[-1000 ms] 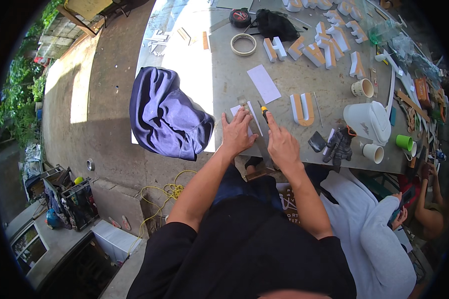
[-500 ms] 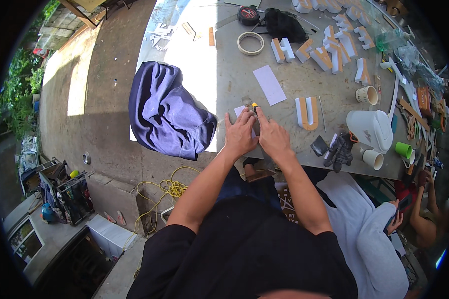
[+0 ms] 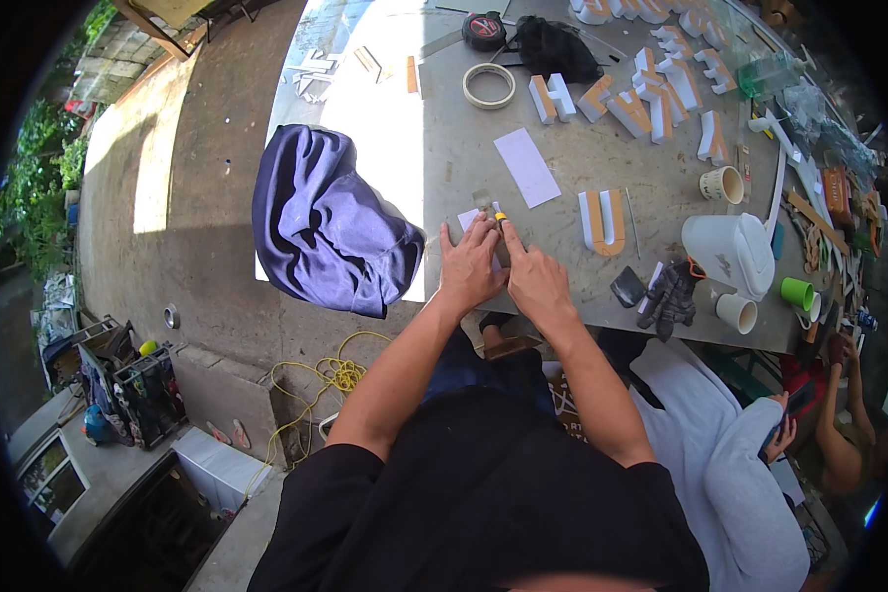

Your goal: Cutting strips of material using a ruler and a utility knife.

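Note:
My left hand (image 3: 471,264) lies on the grey table near its front edge, fingers stretched out over a narrow white strip (image 3: 467,219) and pressing on it. Close beside it, my right hand (image 3: 540,281) grips a small cutter (image 3: 500,216) with a yellow end, its index finger along the top. The cutter points away from me next to my left fingertips; most of its handle is hidden under my hand. A white rectangular card (image 3: 527,168) lies just beyond. To the right sits a U-shaped letter (image 3: 603,223) with white sides and a tan face.
A purple cloth (image 3: 335,222) hangs over the table's left edge. Farther back are a tape roll (image 3: 488,87), a tape measure (image 3: 483,32) and several block letters (image 3: 651,99). Rightward stand a white container (image 3: 728,255), cups and dark gloves (image 3: 673,296). A person in grey (image 3: 730,454) sits close by.
My right hand has drawn the cutter slightly toward me, beside my left fingers. My left hand stays pressed on the strip. The whole view has shifted a little.

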Demonstrator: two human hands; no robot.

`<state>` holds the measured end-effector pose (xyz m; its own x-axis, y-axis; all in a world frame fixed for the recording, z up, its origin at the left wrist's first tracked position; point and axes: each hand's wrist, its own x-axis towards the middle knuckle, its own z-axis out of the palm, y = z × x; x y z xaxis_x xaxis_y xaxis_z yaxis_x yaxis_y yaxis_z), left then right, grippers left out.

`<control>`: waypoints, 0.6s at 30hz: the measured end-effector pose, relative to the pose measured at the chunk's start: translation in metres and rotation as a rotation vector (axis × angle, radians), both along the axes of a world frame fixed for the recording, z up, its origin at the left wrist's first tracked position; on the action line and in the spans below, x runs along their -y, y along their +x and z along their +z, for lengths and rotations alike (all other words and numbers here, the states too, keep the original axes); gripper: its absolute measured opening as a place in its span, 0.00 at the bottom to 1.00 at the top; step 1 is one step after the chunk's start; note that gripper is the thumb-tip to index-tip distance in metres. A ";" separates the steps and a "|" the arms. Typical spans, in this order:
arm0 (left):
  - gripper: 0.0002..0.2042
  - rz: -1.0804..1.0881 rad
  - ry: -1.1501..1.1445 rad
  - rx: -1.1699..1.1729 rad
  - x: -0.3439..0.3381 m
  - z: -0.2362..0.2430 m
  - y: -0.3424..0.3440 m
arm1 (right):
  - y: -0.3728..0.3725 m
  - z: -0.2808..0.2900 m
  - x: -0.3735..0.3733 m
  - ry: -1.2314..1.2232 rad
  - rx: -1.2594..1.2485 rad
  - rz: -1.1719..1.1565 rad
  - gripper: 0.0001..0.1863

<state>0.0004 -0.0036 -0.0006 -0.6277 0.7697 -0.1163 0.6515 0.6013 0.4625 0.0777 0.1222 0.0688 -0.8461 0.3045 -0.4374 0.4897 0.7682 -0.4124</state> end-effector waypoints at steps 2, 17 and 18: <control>0.34 -0.001 0.009 -0.016 0.000 -0.001 0.001 | 0.000 -0.001 0.001 0.002 0.008 -0.005 0.35; 0.34 0.003 -0.060 0.035 -0.001 0.000 0.001 | 0.021 -0.007 0.006 0.006 0.014 -0.016 0.37; 0.34 0.000 -0.061 0.034 -0.002 0.000 0.001 | 0.024 -0.008 0.007 0.005 0.014 -0.019 0.37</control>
<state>0.0011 -0.0020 -0.0006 -0.6229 0.7602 -0.1843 0.6357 0.6293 0.4472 0.1016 0.1152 0.0610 -0.8342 0.3224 -0.4474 0.5096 0.7608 -0.4018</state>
